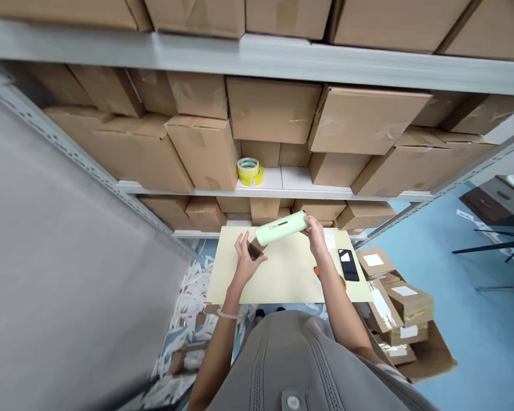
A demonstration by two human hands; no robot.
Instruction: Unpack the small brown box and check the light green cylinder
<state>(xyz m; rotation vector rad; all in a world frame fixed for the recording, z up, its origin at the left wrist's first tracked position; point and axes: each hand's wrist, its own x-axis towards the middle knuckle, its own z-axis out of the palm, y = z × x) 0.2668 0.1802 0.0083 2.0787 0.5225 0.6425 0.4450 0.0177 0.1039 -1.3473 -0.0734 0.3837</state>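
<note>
Layout about the work board point(278, 279), seen from the person's side.

Behind the board: steel shelving point(257, 54) holding cardboard boxes point(269, 108); two tape rolls point(249, 171) lie stacked on a shelf among them. On the board, right part: a smartphone point(348, 265). Over its far part: a bottle point(282, 228) in the right hand point(314, 233). Just left of the bottle: a cardboard piece point(254, 249), with the left hand point(246, 262) beside it. Right of the board: cardboard parcels point(398, 302) piled on the floor. Left of the board: shredded paper point(192, 308) on the floor, then a wide panel point(68, 240).
</note>
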